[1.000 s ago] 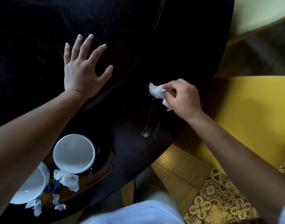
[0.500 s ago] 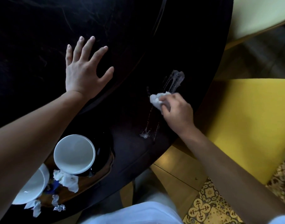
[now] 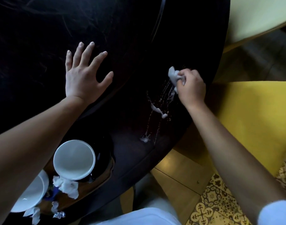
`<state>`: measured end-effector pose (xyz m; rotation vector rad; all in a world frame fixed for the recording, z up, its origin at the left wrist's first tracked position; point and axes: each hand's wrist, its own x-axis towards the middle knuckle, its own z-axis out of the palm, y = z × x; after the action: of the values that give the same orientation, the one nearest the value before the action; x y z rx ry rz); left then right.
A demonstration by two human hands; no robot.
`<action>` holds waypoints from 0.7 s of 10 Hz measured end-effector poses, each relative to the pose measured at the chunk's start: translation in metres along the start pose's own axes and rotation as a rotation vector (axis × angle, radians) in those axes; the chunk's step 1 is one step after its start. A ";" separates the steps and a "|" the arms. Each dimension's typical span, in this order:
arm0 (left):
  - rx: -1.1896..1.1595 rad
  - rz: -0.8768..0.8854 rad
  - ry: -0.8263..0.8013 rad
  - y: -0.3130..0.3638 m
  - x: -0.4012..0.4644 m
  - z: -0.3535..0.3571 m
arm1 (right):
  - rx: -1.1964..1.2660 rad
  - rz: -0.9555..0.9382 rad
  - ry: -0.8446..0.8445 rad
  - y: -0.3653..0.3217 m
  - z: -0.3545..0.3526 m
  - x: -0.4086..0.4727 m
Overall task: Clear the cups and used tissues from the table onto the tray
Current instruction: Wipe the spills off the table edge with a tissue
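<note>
On the dark round table (image 3: 41,30), near its right edge, pinched a crumpled white tissue (image 3: 173,75) in the curled fingers of the right hand (image 3: 191,87), pressed down onto the wet streaks (image 3: 156,109), seemingly to mop the spill before carrying the wad off. Planted the left hand (image 3: 83,75) flat and splayed on the tabletop, holding nothing, well apart from the right, likely as a brace while leaning across. Kept the wooden tray (image 3: 70,198) at the near left edge, within easy reach of both arms. Gathered there already: a white cup (image 3: 74,159) on a dark saucer (image 3: 104,156), a second white cup (image 3: 31,195) half under the left forearm, used tissues (image 3: 66,186) tucked between and beside them. Left only the pinched tissue off the tray, by the look of it.
</note>
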<state>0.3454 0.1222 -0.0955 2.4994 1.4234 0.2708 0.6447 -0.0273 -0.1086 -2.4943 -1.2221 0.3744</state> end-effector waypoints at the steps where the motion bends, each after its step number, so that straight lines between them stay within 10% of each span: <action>1: -0.001 0.000 -0.001 0.000 0.000 0.000 | 0.008 -0.073 -0.055 -0.008 0.010 -0.045; 3: -0.007 0.000 -0.001 0.001 0.001 0.000 | 0.119 -0.154 -0.140 -0.016 0.016 -0.101; 7: 0.006 -0.009 -0.011 0.002 0.001 0.000 | 0.055 0.144 0.130 0.031 -0.017 0.056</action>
<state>0.3471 0.1221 -0.0951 2.4945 1.4333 0.2515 0.7061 -0.0033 -0.1106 -2.5235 -0.9728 0.2721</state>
